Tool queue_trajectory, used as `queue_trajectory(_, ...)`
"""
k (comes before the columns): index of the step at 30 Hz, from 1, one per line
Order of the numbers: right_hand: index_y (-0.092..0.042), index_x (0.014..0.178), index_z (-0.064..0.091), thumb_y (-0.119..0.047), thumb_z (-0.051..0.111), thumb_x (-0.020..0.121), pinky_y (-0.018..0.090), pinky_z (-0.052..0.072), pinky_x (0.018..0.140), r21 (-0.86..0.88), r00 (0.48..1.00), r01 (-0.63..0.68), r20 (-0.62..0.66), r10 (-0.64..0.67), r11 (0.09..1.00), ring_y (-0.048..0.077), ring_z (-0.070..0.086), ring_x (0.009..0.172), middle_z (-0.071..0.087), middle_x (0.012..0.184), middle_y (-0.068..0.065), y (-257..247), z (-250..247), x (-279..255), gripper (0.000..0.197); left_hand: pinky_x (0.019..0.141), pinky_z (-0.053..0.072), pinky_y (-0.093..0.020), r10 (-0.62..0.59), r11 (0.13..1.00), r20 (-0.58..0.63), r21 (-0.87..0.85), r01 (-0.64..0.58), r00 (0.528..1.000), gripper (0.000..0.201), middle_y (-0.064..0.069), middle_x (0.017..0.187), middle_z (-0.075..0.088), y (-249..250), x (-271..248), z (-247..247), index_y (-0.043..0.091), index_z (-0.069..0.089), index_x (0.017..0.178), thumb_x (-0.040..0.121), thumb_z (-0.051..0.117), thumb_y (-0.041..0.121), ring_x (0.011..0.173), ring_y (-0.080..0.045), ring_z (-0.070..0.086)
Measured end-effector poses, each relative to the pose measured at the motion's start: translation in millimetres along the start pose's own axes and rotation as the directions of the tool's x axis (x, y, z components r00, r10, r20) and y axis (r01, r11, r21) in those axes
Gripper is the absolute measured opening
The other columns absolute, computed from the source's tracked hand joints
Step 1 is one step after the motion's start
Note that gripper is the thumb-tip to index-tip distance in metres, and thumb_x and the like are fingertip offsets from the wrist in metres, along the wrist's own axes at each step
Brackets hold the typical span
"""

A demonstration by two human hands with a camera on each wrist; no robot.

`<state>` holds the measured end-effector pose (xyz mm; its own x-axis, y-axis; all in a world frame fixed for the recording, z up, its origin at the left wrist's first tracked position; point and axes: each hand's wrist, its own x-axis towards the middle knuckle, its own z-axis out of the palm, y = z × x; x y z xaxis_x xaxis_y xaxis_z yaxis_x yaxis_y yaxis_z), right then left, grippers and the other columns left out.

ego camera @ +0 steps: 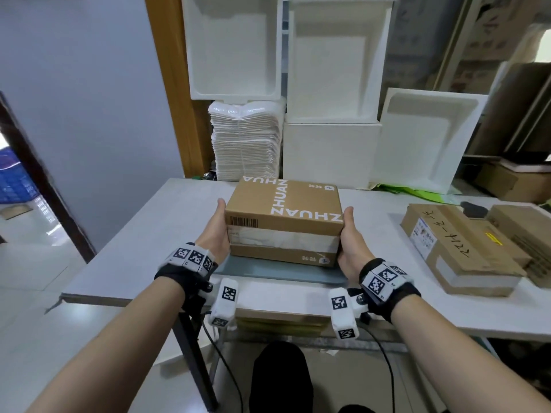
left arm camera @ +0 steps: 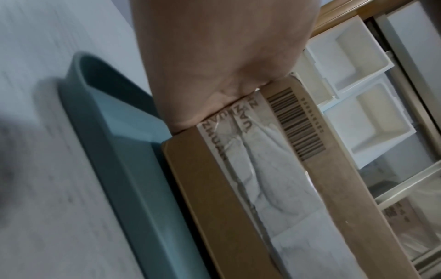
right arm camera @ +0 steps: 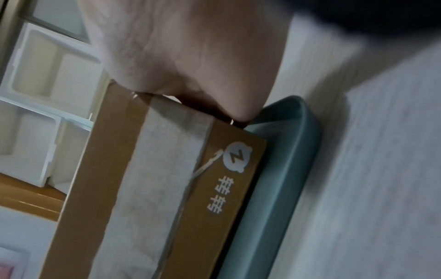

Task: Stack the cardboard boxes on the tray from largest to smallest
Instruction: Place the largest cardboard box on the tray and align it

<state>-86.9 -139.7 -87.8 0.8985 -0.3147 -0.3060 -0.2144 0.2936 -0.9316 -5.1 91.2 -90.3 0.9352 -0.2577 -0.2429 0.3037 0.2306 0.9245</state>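
A brown cardboard box printed "ZHUAN ZHUAN", with white tape and a barcode, sits low over a grey-blue tray at the table's near middle. My left hand holds its left end and my right hand its right end, thumbs along the upper edges and fingers hidden behind the box. In the left wrist view my palm presses the box end, just above the tray floor. The right wrist view shows my right palm, the box and the tray rim beside it. Whether the box touches the tray is unclear.
Two more cardboard boxes lie on the right of the white table: a flat taped one and another behind it. White foam boxes and a stack of white trays stand along the back. Flattened cardboard sits under the table.
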Motion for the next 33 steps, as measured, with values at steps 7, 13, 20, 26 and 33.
queue_trajectory(7, -0.028, 0.116, 0.067, -0.073, 0.024, 0.093, 0.043, 0.043, 0.11, 0.019, 1.0, 0.011, 0.019, -0.011, 1.0, 0.02, 0.066, 0.114, 0.072, 0.12, 0.0, 5.5, 8.1, -4.0, 0.067, 0.085, 0.05, -0.035, 0.005, 1.0, -0.033, 0.011, -0.004, 0.999, 0.066, -0.009, 0.114, 0.07, -3.4, -9.7, -9.8, 0.026, 0.064, 0.115, 0.097, 0.011, 0.062, 0.106, -0.023, 0.065)
queue_trajectory(13, -0.029, 0.126, 0.063, -0.076, 0.025, 0.091, 0.044, 0.041, 0.11, 0.001, 1.0, 0.019, -0.015, -0.019, 1.0, 0.022, 0.063, 0.116, 0.069, 0.125, 0.002, 17.9, 9.2, -4.0, 0.07, 0.095, 0.048, -0.04, 0.006, 1.0, -0.036, 0.006, -0.006, 0.999, 0.067, -0.011, 0.115, 0.071, -13.0, -9.6, -18.0, 0.027, 0.064, 0.119, 0.096, 0.013, 0.064, 0.109, -0.026, 0.065)
queue_trajectory(20, -0.027, 0.123, 0.063, -0.068, 0.022, 0.097, 0.031, 0.049, 0.09, 0.008, 0.999, 0.019, -0.027, -0.019, 1.0, 0.018, 0.064, 0.109, 0.07, 0.119, 0.003, 30.0, 7.0, -2.7, 0.064, 0.112, 0.034, -0.042, 0.069, 0.997, -0.061, 0.034, -0.067, 0.996, 0.065, -0.002, 0.118, 0.07, -21.4, -2.9, -21.1, 0.031, 0.065, 0.117, 0.096, 0.014, 0.065, 0.115, -0.02, 0.062)
queue_trajectory(26, -0.03, 0.101, 0.067, -0.068, 0.022, 0.097, 0.036, 0.045, 0.105, 0.017, 0.998, 0.04, -0.041, -0.04, 0.999, 0.019, 0.065, 0.108, 0.071, 0.114, 0.003, 32.3, 1.8, 0.2, 0.058, 0.113, 0.033, -0.043, 0.073, 0.995, -0.056, 0.071, -0.069, 0.996, 0.069, -0.003, 0.12, 0.069, -23.9, 0.1, -16.8, 0.029, 0.061, 0.126, 0.095, 0.012, 0.066, 0.116, -0.019, 0.061)
queue_trajectory(33, -0.031, 0.106, 0.067, -0.068, 0.02, 0.097, 0.031, 0.046, 0.094, 0.008, 0.999, 0.039, -0.035, -0.039, 0.999, 0.016, 0.064, 0.104, 0.072, 0.109, 0.0, 31.1, -6.6, 3.9, 0.06, 0.108, 0.039, -0.039, 0.083, 0.993, -0.057, 0.091, -0.077, 0.995, 0.064, -0.002, 0.114, 0.071, -27.0, 3.8, -8.4, 0.033, 0.065, 0.113, 0.097, 0.011, 0.063, 0.111, -0.018, 0.063)
